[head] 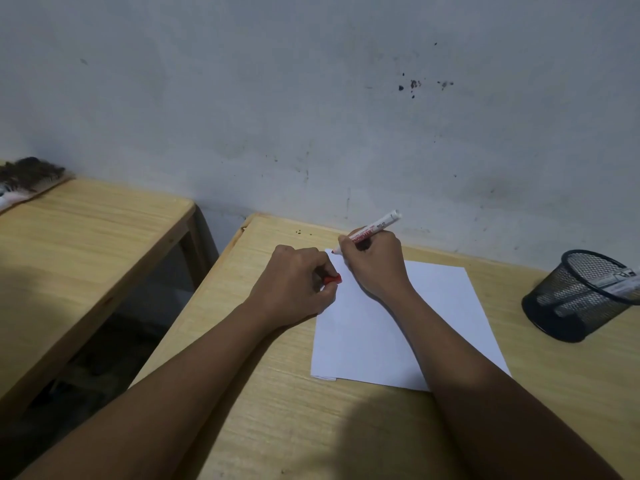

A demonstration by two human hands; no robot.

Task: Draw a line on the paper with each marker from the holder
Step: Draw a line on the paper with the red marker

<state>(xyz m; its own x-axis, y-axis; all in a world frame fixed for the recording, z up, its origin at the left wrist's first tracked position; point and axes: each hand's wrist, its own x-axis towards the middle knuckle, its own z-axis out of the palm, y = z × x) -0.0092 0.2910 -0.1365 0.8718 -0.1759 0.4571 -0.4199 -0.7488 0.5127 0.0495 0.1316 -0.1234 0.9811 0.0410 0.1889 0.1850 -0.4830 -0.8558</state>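
Observation:
A white sheet of paper (446, 313) lies on the wooden table (277, 393). My right hand (375, 265) grips a white marker with red lettering (379, 226), uncapped, its red tip at the paper's far left corner. My left hand (294, 282) rests on the paper's left edge and pinches the red cap (333, 279). At the right stands a black mesh holder (578, 296) that leans to the left, with at least two more markers (620, 280) inside. No line shows on the paper.
A second wooden table (79, 237) stands to the left across a dark gap. A dark feathery object (29, 173) lies at its far corner. A stained grey wall (311, 98) rises right behind both tables.

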